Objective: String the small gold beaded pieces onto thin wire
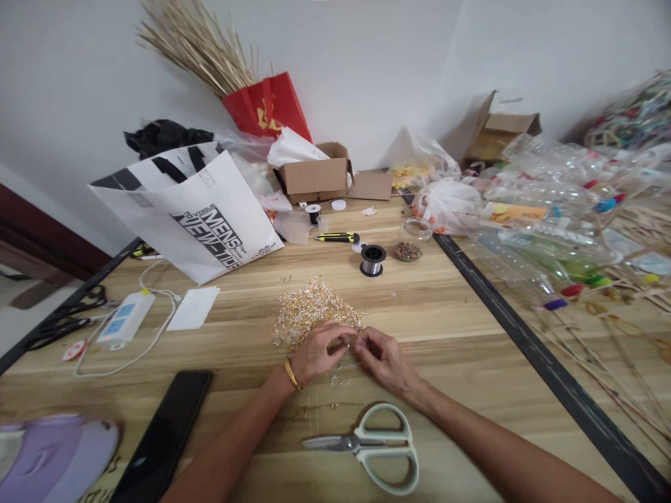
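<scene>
My left hand (321,348), with a gold bracelet on its wrist, is curled at the near edge of a pile of gold and transparent beads (313,307). Its thumb and fingertips come together in a pinch. Right beside it, my right hand (385,358) also pinches, its fingertips almost touching the left ones. Whatever lies between the fingers is too small to make out. Below the hands a thin gold chain (330,406) lies on the wooden table (451,433). Nearer to me are scissors (361,443) with pale green handles, pointing left.
A spool of wire (372,260), a glass jar of beads (409,244) and a yellow-black utility knife (337,238) stand beyond the pile. At left are a black phone (165,433), a power strip (126,318) and a white paper bag (193,216). Plastic bottles (545,244) crowd the right.
</scene>
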{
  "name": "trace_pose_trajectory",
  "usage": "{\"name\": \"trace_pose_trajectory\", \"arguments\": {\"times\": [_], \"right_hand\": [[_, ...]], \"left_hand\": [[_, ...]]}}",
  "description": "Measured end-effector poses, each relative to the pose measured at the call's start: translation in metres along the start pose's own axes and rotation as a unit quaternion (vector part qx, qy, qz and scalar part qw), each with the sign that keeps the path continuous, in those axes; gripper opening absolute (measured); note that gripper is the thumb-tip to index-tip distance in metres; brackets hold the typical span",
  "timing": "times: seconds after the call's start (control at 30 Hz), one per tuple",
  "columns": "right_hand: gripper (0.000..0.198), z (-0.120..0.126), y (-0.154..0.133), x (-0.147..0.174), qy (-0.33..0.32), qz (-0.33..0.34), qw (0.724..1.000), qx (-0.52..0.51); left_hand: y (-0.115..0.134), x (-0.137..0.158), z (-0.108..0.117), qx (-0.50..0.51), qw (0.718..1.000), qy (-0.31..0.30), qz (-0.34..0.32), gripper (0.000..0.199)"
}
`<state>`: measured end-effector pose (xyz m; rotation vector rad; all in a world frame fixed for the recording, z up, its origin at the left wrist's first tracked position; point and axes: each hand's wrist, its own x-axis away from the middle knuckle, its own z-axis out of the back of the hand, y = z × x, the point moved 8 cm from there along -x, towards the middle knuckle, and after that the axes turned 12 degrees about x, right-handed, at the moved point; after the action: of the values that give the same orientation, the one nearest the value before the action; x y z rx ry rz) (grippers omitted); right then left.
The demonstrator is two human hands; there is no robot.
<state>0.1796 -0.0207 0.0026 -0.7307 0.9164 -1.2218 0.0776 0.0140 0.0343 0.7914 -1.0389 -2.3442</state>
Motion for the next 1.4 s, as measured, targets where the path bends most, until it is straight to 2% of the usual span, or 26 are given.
{"name": "trace_pose_trajectory", "arguments": {"times": [1.03, 1.4], "right_hand": [[0.015, -0.0013, -0.0015, -0.0004, -0.003, 0.018, 1.000, 0.026], [0.014, -0.0009, -0.0015, 0.0000, 0.006, 0.018, 0.999, 0.035]], "left_hand": [[0.0005, 0.0008, -0.0016, -0.001, 1.000, -0.011, 0.004, 0.030], [-0.0022, 0.0013, 0.0009, 0.027, 0.999, 0.024, 0.008, 0.030]]}}
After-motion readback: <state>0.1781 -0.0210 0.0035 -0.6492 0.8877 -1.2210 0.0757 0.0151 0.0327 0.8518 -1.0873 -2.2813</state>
